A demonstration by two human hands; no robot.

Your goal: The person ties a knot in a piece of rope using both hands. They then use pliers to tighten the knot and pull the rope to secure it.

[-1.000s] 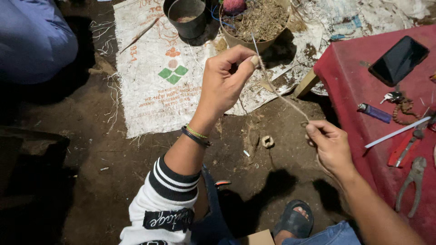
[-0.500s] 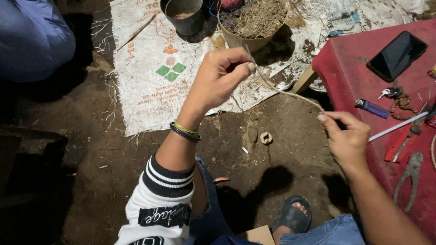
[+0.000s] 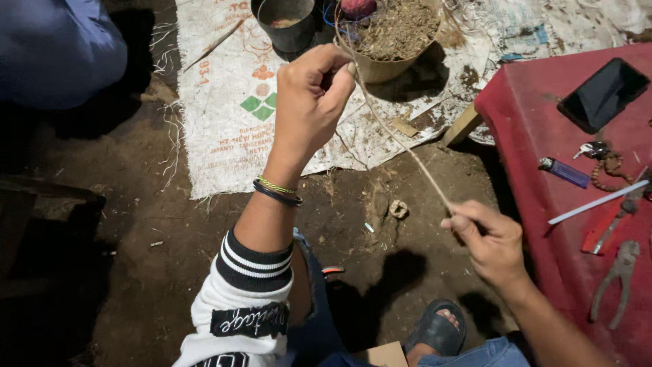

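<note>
My left hand (image 3: 311, 102) is raised over the dirt floor, its fingers pinched on the upper end of a thin tan cord (image 3: 401, 143). The cord runs taut, down and to the right, into my right hand (image 3: 490, 241), which is closed on its lower end. My left wrist wears dark and yellow bands above a white sleeve with black stripes. Behind my left hand stands a tan pot (image 3: 390, 41) filled with soil and dry fibres.
A printed white sack (image 3: 231, 115) lies on the dirt, with a dark metal can (image 3: 285, 24) on it. At the right, a red surface (image 3: 543, 149) carries a phone (image 3: 603, 94), lighter (image 3: 565, 172), keys, white stick (image 3: 598, 202), red-handled tool and pliers (image 3: 614, 278). Another person's blue clothing (image 3: 58, 51) is top left.
My right hand has dropped lower and drawn nearer to me, pulling the cord taut and steeper. My left hand stays raised, still pinching the upper end.
</note>
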